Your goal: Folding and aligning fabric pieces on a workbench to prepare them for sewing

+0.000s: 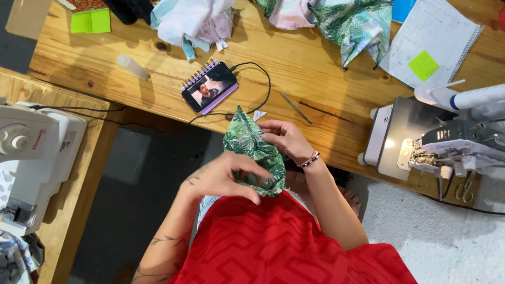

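Note:
A small piece of green leaf-print fabric (251, 150) is held up in front of my red garment, just off the wooden table's (294, 63) near edge. My left hand (223, 178) grips its lower part, fingers curled over the cloth. My right hand (284, 138), with a bead bracelet at the wrist, pinches the fabric's upper right edge. Both hands touch the same piece.
A phone (209, 87) lies on a purple spiral notebook with a black cable. A serger machine (436, 142) stands at the right, a white sewing machine (31, 158) at the left. More leaf-print cloth (355, 23), a ruled notebook (431, 42) and green sticky notes (90, 21) lie at the back.

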